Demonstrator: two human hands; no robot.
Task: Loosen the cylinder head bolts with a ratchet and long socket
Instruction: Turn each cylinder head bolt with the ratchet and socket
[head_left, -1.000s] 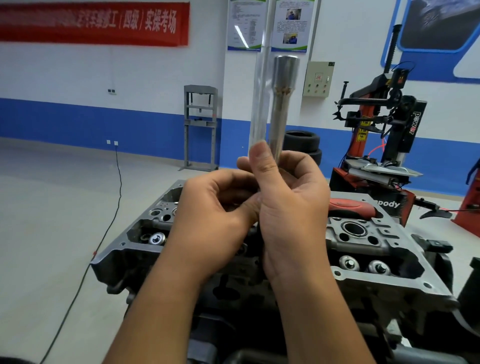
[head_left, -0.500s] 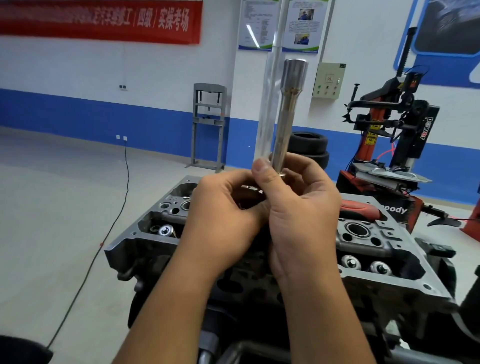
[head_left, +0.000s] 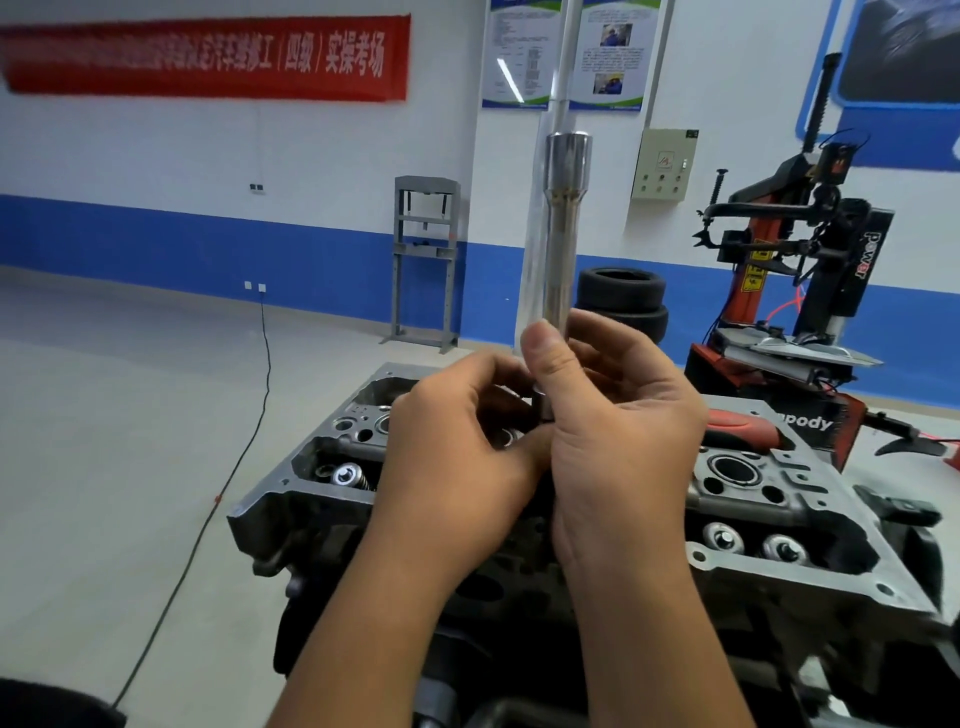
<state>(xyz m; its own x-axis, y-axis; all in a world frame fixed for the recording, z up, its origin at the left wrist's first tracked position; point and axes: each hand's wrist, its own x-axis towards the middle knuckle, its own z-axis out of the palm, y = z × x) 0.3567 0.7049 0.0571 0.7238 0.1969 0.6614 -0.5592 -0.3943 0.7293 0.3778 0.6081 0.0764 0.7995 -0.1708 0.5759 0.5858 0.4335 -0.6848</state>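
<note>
Right now you hold your two hands up close together in front of you, above the cylinder head. Your right hand grips the long socket near its bottom end. Your thumb lies across the front of it and the other fingers curl around the back. The long socket stands almost straight up, with its wide, open end at the top. It is shiny and silver.

Your left hand is just beside the right one and touches it. Its fingers are curled in toward the bottom of the socket, around a small dark metal part. You cannot tell what that part is, because your hands hide most of it.

The cylinder head is grey metal and lies below your hands. You can see round shiny valve parts in its left pocket and two more on the right side. A tool with a red handle lies on top of the head, just behind your right hand.

Far behind stand a red and black tire machine on the right, two black tires piled by the wall, and a grey press frame. A black cable runs over the floor from a wall plug. A red banner hangs high on the white and blue wall.
</note>
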